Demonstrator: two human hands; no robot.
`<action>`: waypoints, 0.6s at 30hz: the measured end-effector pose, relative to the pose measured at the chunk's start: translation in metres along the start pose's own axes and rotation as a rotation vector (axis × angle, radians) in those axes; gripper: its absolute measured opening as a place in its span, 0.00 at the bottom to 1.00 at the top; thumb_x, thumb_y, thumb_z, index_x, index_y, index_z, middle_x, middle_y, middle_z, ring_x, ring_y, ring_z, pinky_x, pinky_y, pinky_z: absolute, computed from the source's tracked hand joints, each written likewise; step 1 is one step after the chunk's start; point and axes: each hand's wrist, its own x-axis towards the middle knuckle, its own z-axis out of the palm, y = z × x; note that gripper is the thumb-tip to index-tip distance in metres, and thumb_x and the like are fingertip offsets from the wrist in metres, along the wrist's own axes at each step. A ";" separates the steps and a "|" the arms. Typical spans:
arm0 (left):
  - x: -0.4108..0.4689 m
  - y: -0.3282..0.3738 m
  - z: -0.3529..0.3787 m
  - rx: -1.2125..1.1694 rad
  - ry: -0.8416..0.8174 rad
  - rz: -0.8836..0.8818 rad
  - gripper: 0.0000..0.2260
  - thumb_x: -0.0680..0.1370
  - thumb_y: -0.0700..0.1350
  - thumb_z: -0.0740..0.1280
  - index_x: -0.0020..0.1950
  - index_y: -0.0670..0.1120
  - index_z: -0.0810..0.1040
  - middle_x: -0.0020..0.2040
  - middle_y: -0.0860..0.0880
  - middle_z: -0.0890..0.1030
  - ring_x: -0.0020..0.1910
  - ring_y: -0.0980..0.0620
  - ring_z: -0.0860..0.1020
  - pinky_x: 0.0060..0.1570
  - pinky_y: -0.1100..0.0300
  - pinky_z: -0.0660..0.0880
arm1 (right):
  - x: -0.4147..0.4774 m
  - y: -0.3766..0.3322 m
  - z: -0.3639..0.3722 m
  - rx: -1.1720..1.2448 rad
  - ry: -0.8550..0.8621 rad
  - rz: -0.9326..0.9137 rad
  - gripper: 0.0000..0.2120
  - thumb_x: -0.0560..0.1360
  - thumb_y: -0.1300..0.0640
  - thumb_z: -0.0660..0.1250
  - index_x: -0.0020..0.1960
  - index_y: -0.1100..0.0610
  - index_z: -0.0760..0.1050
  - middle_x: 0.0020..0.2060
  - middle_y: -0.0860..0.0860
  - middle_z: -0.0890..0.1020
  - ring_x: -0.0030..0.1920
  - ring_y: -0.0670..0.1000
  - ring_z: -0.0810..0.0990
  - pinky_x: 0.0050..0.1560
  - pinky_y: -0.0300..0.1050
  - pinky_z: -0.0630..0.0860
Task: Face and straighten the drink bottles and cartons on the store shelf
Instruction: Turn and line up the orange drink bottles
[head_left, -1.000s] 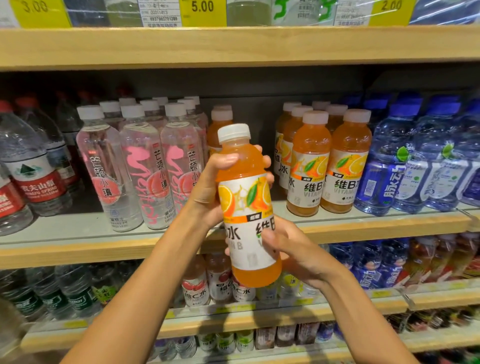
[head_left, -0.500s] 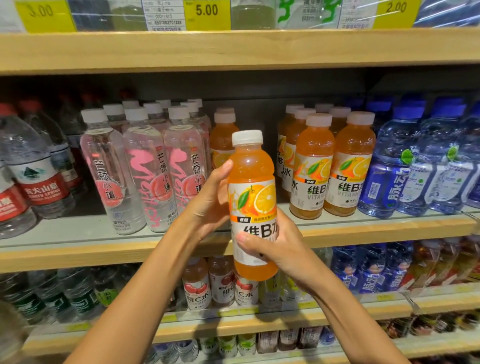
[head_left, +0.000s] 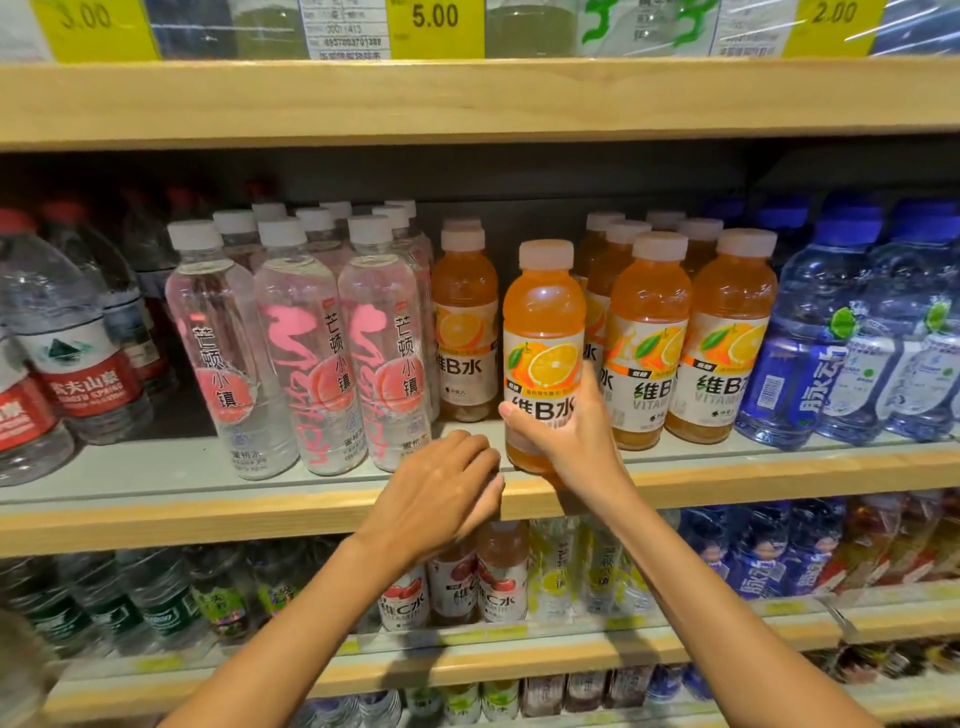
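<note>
Wood-edged store shelf (head_left: 208, 514): your right hand (head_left: 566, 441) grips the upright white-capped orange plastic drink bottle (head_left: 543, 312) low, label forward; your left hand (head_left: 441, 493) rests loose, empty, just left.

orange bottle (head_left: 543, 312): midair → lowered to shelf (head_left: 208, 514) front | left hand (head_left: 441, 499): let go, now at shelf edge

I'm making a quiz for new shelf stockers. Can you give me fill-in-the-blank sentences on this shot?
The right hand grips a bottle of ___ drink.
The left hand holds ___.
The middle price tag reads ___.
The blue bottles stand ___ of the orange ones.
Missing: orange; nothing; 5.00; right.
</note>
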 end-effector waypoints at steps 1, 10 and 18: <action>0.000 -0.001 0.002 0.047 0.015 0.041 0.17 0.80 0.48 0.56 0.47 0.40 0.80 0.44 0.44 0.81 0.42 0.44 0.79 0.38 0.51 0.77 | 0.001 0.002 0.001 0.003 0.018 0.001 0.29 0.68 0.55 0.77 0.62 0.54 0.65 0.51 0.40 0.78 0.50 0.33 0.78 0.48 0.28 0.73; -0.006 -0.003 0.009 0.103 0.066 0.071 0.17 0.81 0.49 0.56 0.48 0.40 0.80 0.45 0.44 0.80 0.42 0.46 0.79 0.38 0.54 0.77 | -0.020 -0.001 0.006 -0.432 0.237 -0.006 0.37 0.66 0.47 0.77 0.66 0.59 0.64 0.59 0.54 0.74 0.59 0.53 0.73 0.58 0.51 0.73; -0.007 -0.003 0.009 0.113 0.085 0.079 0.17 0.81 0.48 0.57 0.49 0.39 0.80 0.46 0.44 0.81 0.43 0.47 0.80 0.38 0.55 0.78 | 0.003 0.000 0.019 -0.699 0.273 0.025 0.23 0.74 0.50 0.70 0.60 0.63 0.68 0.54 0.58 0.74 0.56 0.57 0.73 0.50 0.45 0.69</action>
